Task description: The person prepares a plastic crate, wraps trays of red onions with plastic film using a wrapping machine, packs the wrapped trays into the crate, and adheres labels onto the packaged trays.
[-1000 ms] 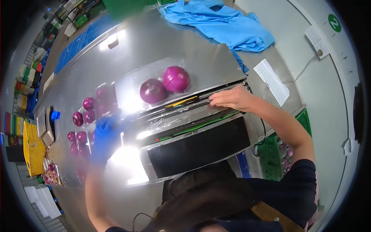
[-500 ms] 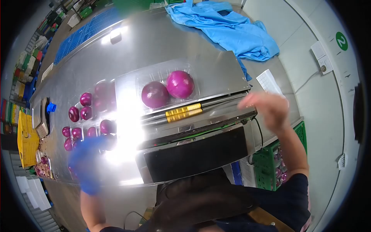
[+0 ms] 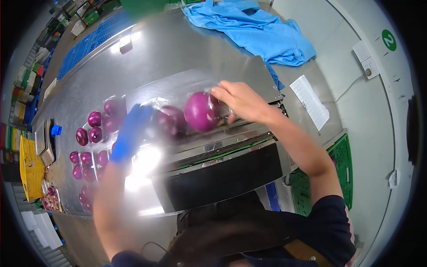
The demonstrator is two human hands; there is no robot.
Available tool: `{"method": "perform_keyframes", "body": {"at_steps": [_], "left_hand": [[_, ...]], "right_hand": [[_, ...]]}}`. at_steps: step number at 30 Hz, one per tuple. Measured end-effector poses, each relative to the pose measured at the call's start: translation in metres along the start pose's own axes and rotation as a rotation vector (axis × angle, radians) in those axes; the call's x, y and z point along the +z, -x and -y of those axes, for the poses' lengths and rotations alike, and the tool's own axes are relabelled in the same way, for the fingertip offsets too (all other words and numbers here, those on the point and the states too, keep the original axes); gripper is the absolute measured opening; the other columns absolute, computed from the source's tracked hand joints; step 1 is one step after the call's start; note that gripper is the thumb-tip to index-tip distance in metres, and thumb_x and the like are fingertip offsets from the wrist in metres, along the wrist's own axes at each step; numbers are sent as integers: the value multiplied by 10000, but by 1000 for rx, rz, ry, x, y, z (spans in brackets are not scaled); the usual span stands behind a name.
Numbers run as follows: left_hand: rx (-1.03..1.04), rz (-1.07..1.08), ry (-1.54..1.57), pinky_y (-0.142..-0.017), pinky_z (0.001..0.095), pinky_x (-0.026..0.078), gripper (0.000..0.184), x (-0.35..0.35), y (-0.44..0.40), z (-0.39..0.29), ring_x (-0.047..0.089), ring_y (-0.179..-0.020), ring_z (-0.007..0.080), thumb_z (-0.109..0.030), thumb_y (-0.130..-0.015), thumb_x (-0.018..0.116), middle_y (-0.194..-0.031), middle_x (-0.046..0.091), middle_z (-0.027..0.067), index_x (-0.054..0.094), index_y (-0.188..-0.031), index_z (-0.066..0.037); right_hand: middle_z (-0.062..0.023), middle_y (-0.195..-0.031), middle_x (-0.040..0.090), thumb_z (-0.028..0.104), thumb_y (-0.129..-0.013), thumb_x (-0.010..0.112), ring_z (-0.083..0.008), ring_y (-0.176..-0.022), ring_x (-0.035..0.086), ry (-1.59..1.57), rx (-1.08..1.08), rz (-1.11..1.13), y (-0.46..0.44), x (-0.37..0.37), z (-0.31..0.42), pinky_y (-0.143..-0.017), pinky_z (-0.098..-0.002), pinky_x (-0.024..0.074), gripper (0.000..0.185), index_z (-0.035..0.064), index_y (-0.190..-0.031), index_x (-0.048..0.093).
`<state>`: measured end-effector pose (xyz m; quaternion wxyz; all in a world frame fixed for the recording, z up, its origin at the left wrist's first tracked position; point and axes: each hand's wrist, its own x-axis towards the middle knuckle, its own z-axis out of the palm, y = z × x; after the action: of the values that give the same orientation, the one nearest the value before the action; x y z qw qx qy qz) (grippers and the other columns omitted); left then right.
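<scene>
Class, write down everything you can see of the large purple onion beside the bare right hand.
The large purple onion is round, whole-looking and glossy, with pale highlights. Creased clear plastic shows at its right, by the right hand; whether the hand touches it directly is unclear. A blurred second onion sits close on its left.

Beyond the two big onions (image 3: 200, 112), the steel table (image 3: 173, 49) gives open passage toward the blue cloth (image 3: 255, 35). Smaller onions (image 3: 94, 119) block the way left of the left hand (image 3: 132, 130), the machine (image 3: 224, 178) bars the near side, and any gap beside that blurred hand seems slight.
</scene>
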<state>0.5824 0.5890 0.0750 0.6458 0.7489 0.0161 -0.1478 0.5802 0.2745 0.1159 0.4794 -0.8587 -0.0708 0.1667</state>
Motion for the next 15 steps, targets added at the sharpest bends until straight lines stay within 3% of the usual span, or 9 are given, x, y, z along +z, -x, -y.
{"method": "perform_keyframes", "body": {"at_steps": [2, 3, 5, 8, 9, 10, 11, 13, 15], "left_hand": [[-190, 66, 102, -661, 266, 481, 373, 5, 51, -31, 579, -862, 130, -366, -962, 514, -996, 611, 32, 549, -1161, -52], [-106, 202, -137, -595, 259, 497, 360, 3, 68, -37, 582, -838, 144, -375, -967, 501, -1003, 606, 38, 553, -1128, -56], [-293, 280, 90, -511, 241, 484, 361, 18, 105, -41, 582, -826, 145, -361, -968, 502, -1004, 602, 46, 549, -1131, -43], [-472, 215, -108, -460, 239, 486, 379, 28, 140, 11, 571, -822, 137, -348, -960, 512, -1040, 597, 72, 531, -1164, -29], [-337, 162, -35, -463, 252, 505, 397, 29, 147, 53, 575, -821, 150, -359, -957, 516, -1062, 591, 82, 518, -1181, -32], [-425, 99, -14, -512, 239, 463, 303, 47, 147, 41, 566, -744, 139, -295, -961, 538, -920, 612, 54, 576, -1097, -27], [-182, -30, -131, -513, 241, 435, 254, 62, 149, 55, 547, -697, 121, -250, -964, 539, -839, 600, 33, 603, -1052, -20], [69, -226, -260, -488, 251, 386, 221, 71, 146, 77, 498, -603, 86, -190, -967, 542, -705, 580, 17, 644, -969, 5], [149, -405, -253, -471, 257, 359, 233, 79, 147, 91, 470, -547, 65, -169, -969, 545, -629, 572, 14, 668, -923, 24]], "right_hand": [[-118, -625, 500, 394, -984, 421, -227, -465, 582, -133, 122, 57, 40, 2, 22, -473, -343, 454, 480, -48, -819, 512], [-113, -632, 494, 376, -987, 417, -195, -424, 564, -149, 197, 111, 60, 2, 30, -436, -321, 442, 464, -46, -816, 507], [-100, -628, 497, 369, -986, 436, -181, -484, 609, -209, 198, 193, 97, 13, 27, -454, -314, 468, 440, -43, -853, 518], [-117, -654, 539, 361, -983, 454, -204, -525, 628, -283, 343, 233, 121, 47, -8, -515, -325, 497, 401, -28, -916, 525], [-130, -669, 562, 358, -981, 462, -219, -547, 638, -309, 392, 232, 126, 61, -26, -540, -335, 507, 388, -22, -937, 526], [-141, -704, 587, 350, -976, 474, -244, -585, 647, -239, 315, 116, 133, 76, -42, -569, -347, 511, 370, -15, -960, 525], [-152, -739, 612, 343, -971, 486, -268, -624, 655, -163, 230, -2, 137, 91, -58, -598, -360, 514, 354, -9, -983, 525], [-178, -885, 668, 311, -950, 530, -339, -774, 658, -4, 42, -284, 140, 110, -87, -683, -394, 512, 321, 12, -1065, 508], [-191, -747, 628, 299, -942, 541, -344, -667, 641, 21, 89, -439, 141, 113, -93, -598, -406, 484, 290, 12, -933, 574]]}}
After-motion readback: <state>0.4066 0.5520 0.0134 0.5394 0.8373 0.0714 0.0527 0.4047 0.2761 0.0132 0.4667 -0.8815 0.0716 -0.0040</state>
